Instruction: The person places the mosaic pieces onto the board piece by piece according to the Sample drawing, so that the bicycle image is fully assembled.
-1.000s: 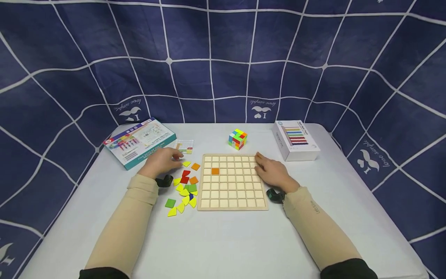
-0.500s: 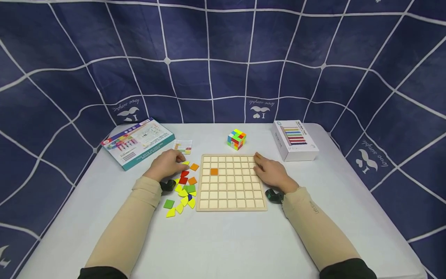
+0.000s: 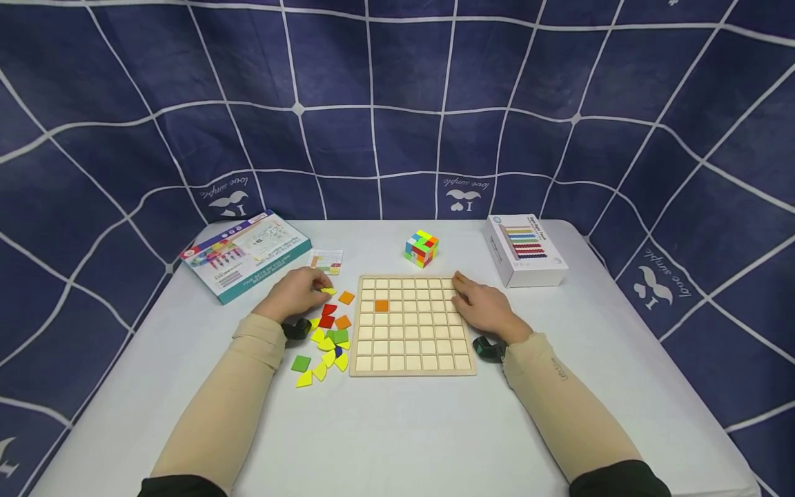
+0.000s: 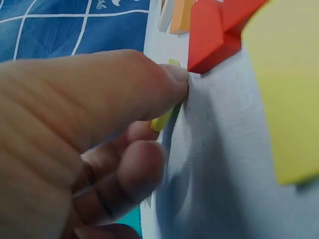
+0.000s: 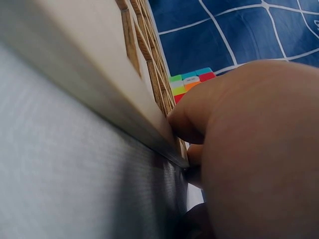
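Note:
At the far end of the loose pieces, my left hand (image 3: 297, 293) pinches a yellow tile (image 4: 160, 122) between thumb and fingers; the thumb partly covers it in the left wrist view. A wooden grid board (image 3: 413, 373) lies flat in the middle of the table, with one orange square tile (image 3: 381, 305) in a cell. My right hand (image 3: 489, 309) grips the board's right edge near its far corner, thumb on the rim in the right wrist view. Two red tiles (image 3: 326, 322) lie just nearer than the left hand, with orange squares (image 3: 346, 297) beside them.
More yellow, green and blue tiles (image 3: 329, 358) are scattered left of the board. Behind stand a teal-edged box (image 3: 251, 252), a small pattern card (image 3: 327, 261), a colour puzzle cube (image 3: 421, 248) and a white box (image 3: 526, 252). A blue gridded curtain (image 3: 397, 138) surrounds the table.
My left hand has shifted slightly toward the board and taken the far yellow tile between thumb and fingers. The right hand stays on the board's edge.

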Motion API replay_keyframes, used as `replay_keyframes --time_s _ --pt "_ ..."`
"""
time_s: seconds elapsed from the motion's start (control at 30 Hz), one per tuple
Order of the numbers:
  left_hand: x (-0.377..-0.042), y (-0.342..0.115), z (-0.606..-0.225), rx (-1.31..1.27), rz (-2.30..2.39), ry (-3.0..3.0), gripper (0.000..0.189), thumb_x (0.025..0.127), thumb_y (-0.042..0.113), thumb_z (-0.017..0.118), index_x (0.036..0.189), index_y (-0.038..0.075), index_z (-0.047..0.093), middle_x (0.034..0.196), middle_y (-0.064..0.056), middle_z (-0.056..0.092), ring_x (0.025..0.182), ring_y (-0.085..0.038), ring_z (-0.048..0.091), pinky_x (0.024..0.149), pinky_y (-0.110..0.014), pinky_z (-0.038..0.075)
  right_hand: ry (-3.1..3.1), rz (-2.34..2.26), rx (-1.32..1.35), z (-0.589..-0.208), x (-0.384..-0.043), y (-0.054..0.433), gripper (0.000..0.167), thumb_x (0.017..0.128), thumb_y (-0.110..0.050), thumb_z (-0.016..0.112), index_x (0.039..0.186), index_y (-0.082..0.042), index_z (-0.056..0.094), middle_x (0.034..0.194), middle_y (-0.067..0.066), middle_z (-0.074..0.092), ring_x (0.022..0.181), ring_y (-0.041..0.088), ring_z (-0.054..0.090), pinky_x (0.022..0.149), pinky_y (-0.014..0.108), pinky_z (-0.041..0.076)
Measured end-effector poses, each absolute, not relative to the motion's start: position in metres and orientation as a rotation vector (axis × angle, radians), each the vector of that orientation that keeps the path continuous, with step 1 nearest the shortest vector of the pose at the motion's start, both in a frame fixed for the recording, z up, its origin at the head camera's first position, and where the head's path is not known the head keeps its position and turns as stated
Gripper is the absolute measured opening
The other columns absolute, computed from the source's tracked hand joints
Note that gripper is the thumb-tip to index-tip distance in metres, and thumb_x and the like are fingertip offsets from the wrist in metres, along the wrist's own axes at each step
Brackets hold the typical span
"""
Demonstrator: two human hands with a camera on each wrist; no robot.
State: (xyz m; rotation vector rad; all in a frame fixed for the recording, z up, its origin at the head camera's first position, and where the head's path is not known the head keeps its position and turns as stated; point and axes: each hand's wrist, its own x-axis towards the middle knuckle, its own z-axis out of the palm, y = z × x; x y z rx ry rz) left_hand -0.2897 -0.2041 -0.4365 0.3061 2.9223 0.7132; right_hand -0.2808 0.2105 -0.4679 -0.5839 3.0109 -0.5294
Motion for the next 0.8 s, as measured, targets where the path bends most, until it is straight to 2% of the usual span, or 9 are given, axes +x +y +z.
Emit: replay_keyframes --time_s 0.17,0.33,0.53,0.67,0.8 --pt "-0.285 -0.188 -0.424 0.419 0.735 2.977 0.027 0.088 0.024 0.081 0.112 0.013 0.076 0.110 -0.007 0.071 0.095 -0.024 0.061 0.087 -0.042 0.053 3.014 -0.530 -0.585 -0.468 -0.280 0.213 0.059 0.106 -0.036 0.047 0.157 -0.008 0.040 0.165 0.013 0.035 0.143 0.039 0.046 0.109 0.056 0.044" --pt "-0.268 -0.152 -0.405 0.707 0.774 2.947 0.024 0.089 0.020 0.081 0.112 0.014 0.077 0.110 -0.004 0.070 0.088 -0.019 0.062 0.078 -0.036 0.054 3.010 -0.537 -0.577 -0.468 -0.280 0.215 0.060 0.106 -0.036 0.047 0.157 -0.007 0.040 0.165 0.013 0.035 0.143 0.039 0.046 0.109 0.057 0.044" --pt "-0.256 -0.120 -0.407 0.942 0.728 2.886 0.024 0.091 0.020 0.080 0.114 0.015 0.076 0.109 0.001 0.069 0.077 -0.011 0.057 0.068 -0.027 0.049 3.012 -0.544 -0.581 -0.469 -0.281 0.214 0.059 0.106 -0.036 0.048 0.157 -0.008 0.040 0.164 0.013 0.035 0.143 0.039 0.046 0.110 0.056 0.044" --pt "-0.257 -0.111 -0.418 0.965 0.712 2.886 0.024 0.091 0.021 0.080 0.114 0.015 0.076 0.111 0.001 0.069 0.079 -0.009 0.060 0.070 -0.027 0.051 3.014 -0.531 -0.587 -0.470 -0.283 0.212 0.059 0.106 -0.036 0.047 0.158 -0.008 0.040 0.164 0.011 0.035 0.143 0.038 0.047 0.108 0.056 0.045" --pt "-0.262 -0.108 -0.430 0.925 0.724 2.893 0.022 0.093 0.020 0.078 0.115 0.016 0.075 0.112 0.001 0.069 0.089 -0.011 0.065 0.077 -0.030 0.054 3.020 -0.521 -0.597 -0.469 -0.282 0.212 0.059 0.106 -0.036 0.047 0.157 -0.008 0.040 0.164 0.011 0.036 0.142 0.038 0.048 0.108 0.055 0.046"
